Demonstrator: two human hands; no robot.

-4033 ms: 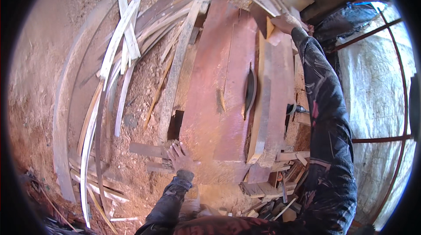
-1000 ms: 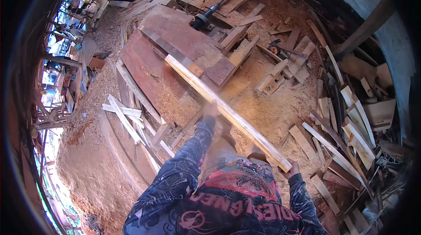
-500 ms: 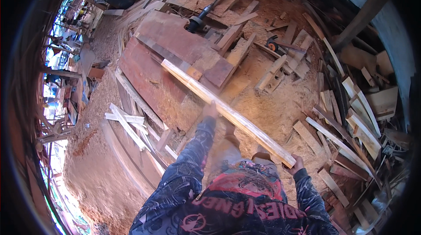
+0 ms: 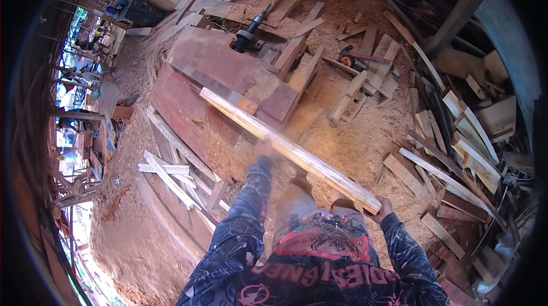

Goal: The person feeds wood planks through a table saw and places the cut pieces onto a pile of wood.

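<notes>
Diagonally, the timber [image 4: 291, 152] runs far-left to near-right.

Sawdust-strewn floor [image 4: 371, 135], slanting post [image 4: 461, 12], daylight [image 4: 85, 212] at left

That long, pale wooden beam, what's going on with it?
A person in a dark, patterned shirt has the long, pale, straight wooden beam. The bare right hand grips its near end; the blurred bare left hand is at it, roughly midway along. Its other end is over the wide, flat, reddish wooden boards, but I can't tell whether it touches them. A long black tool lies at the boards' edge, and loose wood pieces lie around on tan sawdust.
</notes>
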